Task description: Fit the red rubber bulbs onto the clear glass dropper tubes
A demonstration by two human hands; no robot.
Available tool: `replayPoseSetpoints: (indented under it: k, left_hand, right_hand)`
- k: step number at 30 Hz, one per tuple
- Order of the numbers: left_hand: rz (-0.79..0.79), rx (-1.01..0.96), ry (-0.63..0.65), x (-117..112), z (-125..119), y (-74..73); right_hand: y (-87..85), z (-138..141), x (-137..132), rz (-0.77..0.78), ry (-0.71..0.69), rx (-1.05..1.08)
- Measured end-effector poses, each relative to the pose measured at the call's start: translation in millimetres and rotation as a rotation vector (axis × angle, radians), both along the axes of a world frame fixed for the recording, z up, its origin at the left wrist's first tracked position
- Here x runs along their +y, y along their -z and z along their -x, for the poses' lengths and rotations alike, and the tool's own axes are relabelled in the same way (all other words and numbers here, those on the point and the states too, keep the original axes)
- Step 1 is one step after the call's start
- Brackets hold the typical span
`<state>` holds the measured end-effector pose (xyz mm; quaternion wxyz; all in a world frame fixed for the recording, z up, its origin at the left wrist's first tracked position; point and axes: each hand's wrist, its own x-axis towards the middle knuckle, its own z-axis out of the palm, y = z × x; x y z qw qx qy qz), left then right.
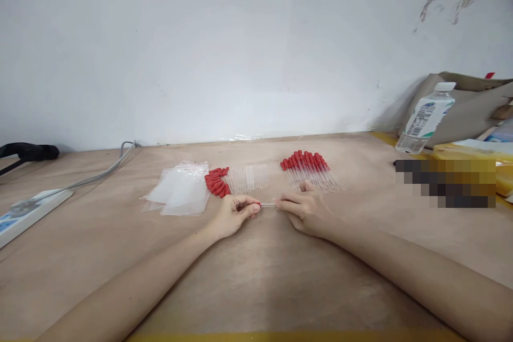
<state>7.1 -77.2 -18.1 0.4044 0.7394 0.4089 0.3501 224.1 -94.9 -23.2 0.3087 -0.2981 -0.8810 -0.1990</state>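
Note:
Between finger and thumb, my left hand [239,215] pinches a red rubber dropper bulb, mostly hidden by the fingers. A clear dropper tube [267,204] runs from it to my right hand [306,208], whose fingertips are closed on the tube's other end. Just beyond my left hand lies a pile of loose red bulbs [216,184]. Beside it is a row of bare clear tubes [249,177]. Past my right hand, several droppers with red bulbs on their tubes [306,163] lie fanned out. Clear plastic zip bags [184,189] are stacked left of the loose bulbs.
A white power strip [40,211] with a grey cable [96,175] lies on the left, near a black object [30,152]. To the right are a water bottle [427,117], a grey-beige bag [468,109] and yellow packaging [460,150]. A white wall [200,53] backs the table.

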Motion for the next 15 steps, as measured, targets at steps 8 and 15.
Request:
replayPoseSetpoints:
  k: [8,15]
  left_hand:
    - [-0.341,0.239,-0.028,-7.4,0.3,-0.3]
    - [-0.513,0.269,-0.008,-6.5,-0.6,-1.7]
  right_hand:
    - [-5.5,4.5,-5.8,0.238,0.064,0.063]
    - [-3.3,7.0,-2.7,0.355,0.123,0.045]
